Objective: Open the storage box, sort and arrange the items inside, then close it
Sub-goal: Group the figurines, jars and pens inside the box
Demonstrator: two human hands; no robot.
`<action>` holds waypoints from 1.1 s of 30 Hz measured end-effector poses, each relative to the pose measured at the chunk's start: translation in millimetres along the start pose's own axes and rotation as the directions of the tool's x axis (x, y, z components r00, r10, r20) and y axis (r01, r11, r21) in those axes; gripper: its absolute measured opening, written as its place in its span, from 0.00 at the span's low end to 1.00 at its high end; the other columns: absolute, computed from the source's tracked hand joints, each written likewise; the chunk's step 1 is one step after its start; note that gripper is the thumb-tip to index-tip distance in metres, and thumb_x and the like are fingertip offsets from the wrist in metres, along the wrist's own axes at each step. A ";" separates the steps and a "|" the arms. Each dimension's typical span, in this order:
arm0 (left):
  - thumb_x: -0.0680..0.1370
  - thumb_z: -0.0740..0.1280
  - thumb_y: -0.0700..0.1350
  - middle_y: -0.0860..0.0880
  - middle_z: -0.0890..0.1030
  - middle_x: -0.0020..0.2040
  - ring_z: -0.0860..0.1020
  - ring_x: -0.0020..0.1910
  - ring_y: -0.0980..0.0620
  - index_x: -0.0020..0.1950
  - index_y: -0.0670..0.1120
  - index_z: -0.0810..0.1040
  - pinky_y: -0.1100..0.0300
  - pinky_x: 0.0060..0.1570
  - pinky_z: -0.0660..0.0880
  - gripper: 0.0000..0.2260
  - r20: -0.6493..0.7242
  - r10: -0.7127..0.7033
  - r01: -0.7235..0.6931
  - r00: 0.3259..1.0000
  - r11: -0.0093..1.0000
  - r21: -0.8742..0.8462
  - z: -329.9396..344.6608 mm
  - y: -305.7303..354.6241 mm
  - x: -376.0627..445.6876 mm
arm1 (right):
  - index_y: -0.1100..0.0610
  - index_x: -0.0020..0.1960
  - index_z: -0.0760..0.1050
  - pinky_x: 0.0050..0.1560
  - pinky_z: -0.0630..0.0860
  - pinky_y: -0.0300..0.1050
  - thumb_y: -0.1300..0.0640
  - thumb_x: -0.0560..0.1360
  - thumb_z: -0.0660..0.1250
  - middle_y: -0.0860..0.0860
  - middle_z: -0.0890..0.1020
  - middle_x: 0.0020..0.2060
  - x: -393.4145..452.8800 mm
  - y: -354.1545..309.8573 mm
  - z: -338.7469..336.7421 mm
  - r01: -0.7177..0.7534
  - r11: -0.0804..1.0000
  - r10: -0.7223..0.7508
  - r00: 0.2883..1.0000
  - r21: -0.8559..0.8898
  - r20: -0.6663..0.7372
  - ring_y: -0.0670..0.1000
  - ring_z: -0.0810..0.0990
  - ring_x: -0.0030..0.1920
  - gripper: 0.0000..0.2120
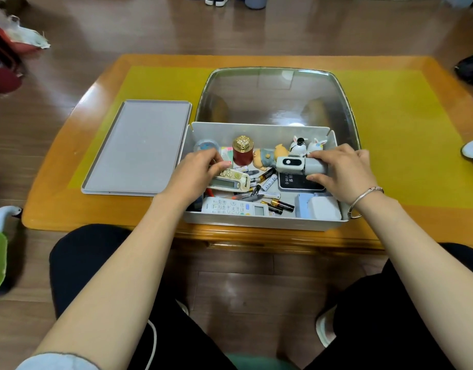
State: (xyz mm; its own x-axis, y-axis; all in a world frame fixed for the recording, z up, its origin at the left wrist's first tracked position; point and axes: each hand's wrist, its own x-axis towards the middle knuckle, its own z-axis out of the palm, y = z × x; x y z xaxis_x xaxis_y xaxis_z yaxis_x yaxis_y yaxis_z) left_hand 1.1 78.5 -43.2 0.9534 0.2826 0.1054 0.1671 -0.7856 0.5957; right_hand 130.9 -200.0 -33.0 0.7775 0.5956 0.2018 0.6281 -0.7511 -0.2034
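Note:
The white storage box (259,222) stands open on the table, its clear lid (276,94) tipped back behind it. Inside lie a white remote (235,207), loose batteries (279,204), pens, a red jar with a gold top (243,152), small figurines (299,145) and a black device (296,181). My left hand (196,170) reaches into the left half, its fingers curled over a small white device with a screen (228,180). My right hand (342,172) grips a grey and white gadget (301,164) over the right half.
A grey tray (139,148) lies flat on the yellow mat (406,134) to the left of the box. The wooden table's near edge (256,236) is just above my knees. Bags and clutter sit on the floor at both sides.

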 end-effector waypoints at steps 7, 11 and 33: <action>0.73 0.70 0.56 0.46 0.79 0.38 0.77 0.38 0.47 0.39 0.42 0.76 0.47 0.40 0.76 0.17 -0.105 -0.131 0.111 0.986 0.978 -0.179 2.2 9.5 7.6 | 0.44 0.60 0.76 0.48 0.53 0.48 0.44 0.69 0.71 0.52 0.79 0.51 4.8 6.7 -4.9 0.028 0.983 0.007 0.981 -0.179 0.195 0.52 0.66 0.60 0.20; 0.76 0.68 0.55 0.47 0.80 0.38 0.77 0.40 0.49 0.39 0.42 0.76 0.54 0.39 0.72 0.16 -0.161 -0.121 0.089 0.979 0.977 -0.196 6.5 25.5 13.6 | 0.45 0.55 0.78 0.46 0.53 0.49 0.50 0.71 0.69 0.48 0.80 0.49 8.0 0.1 -6.6 0.062 0.946 0.024 0.966 -0.319 0.259 0.53 0.66 0.58 0.12; 0.73 0.70 0.59 0.47 0.78 0.49 0.77 0.47 0.48 0.57 0.46 0.68 0.51 0.46 0.75 0.22 0.175 -0.087 0.113 0.981 0.983 -0.143 70.3 91.8 21.8 | 0.50 0.69 0.67 0.58 0.61 0.52 0.46 0.75 0.64 0.49 0.73 0.66 22.4 1.9 -6.9 0.077 0.981 -0.050 0.987 -0.176 0.154 0.53 0.68 0.64 0.23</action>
State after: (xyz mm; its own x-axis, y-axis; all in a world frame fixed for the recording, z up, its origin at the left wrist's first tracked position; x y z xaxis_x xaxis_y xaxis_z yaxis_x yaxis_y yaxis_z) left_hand 54.9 -26.1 -42.3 0.9645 0.2492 -0.0876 0.2356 -0.6617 0.7118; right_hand 149.3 -190.1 -22.2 0.7407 0.6689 0.0620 0.6708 -0.7414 -0.0155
